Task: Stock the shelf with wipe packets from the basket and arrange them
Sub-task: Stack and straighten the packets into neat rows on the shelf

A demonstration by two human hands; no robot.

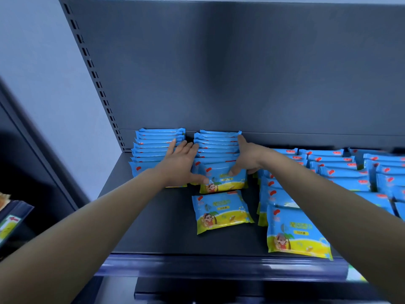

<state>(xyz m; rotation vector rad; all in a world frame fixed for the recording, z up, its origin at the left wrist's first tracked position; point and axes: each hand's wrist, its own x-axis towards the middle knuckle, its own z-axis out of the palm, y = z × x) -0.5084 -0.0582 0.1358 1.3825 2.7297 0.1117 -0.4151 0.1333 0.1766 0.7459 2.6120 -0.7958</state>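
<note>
Squaring up the second row of wipe packets on the shelf, we're pressing evenly, left hand fingers spread flat, right hand fingers curled on the front packet.

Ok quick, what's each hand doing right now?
Left hand: open, straight fingers pressing the row of blue plastic wipe packets.
Right hand: curled round that row's front packet.
</note>
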